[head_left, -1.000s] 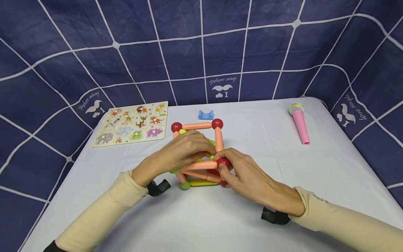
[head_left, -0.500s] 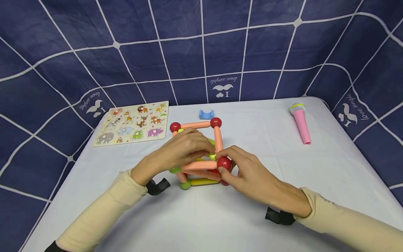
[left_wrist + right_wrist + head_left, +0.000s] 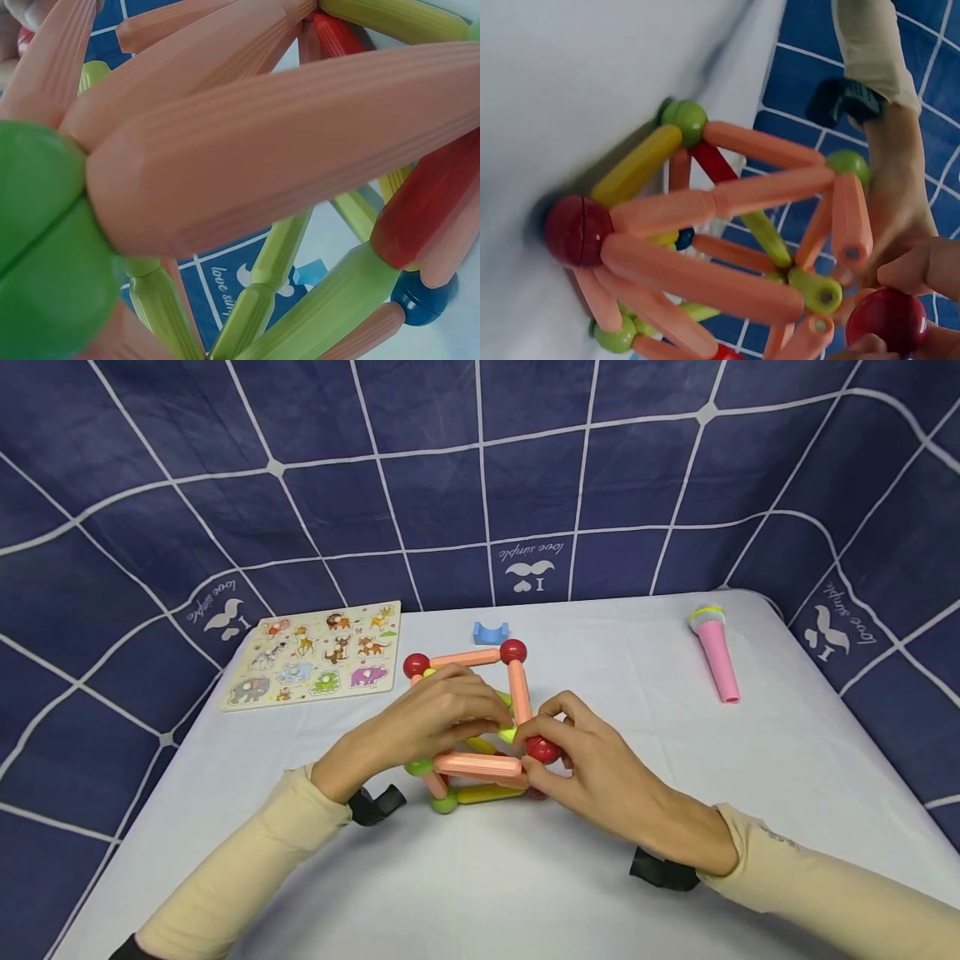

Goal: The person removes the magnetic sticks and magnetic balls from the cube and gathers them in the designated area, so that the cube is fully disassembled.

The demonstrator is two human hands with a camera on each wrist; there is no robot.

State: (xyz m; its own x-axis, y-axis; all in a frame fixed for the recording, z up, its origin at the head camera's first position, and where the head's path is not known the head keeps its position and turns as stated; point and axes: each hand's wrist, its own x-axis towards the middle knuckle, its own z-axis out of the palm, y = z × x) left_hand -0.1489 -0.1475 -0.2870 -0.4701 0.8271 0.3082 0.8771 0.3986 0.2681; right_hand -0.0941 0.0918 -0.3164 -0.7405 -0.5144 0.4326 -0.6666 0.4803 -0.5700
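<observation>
A frame of magnetic building sticks (image 3: 480,765), mostly orange with yellow, lime and red ones joined by coloured balls, stands mid-table. My left hand (image 3: 442,714) reaches over its top, fingers curled round the upper sticks; the fingertips are partly hidden. At the frame's near right corner my right hand (image 3: 600,768) pinches a red ball (image 3: 543,749) between thumb and fingers. In the right wrist view this red ball (image 3: 887,322) sits apart from the bare ends of an orange stick (image 3: 853,251) and a lime stick (image 3: 821,292). A green ball (image 3: 52,240) looms large in the left wrist view.
An animal peg puzzle board (image 3: 315,656) lies at the back left. Behind the frame is a small blue curved block (image 3: 491,633). A pink toy microphone (image 3: 716,656) rests at the back right. Dark blue checked cloth (image 3: 435,468) rises behind the white table.
The red ball in my right hand has shifted slightly right, off the near orange stick's end. That stick's right end sits a little lower. My left hand stays nearly still.
</observation>
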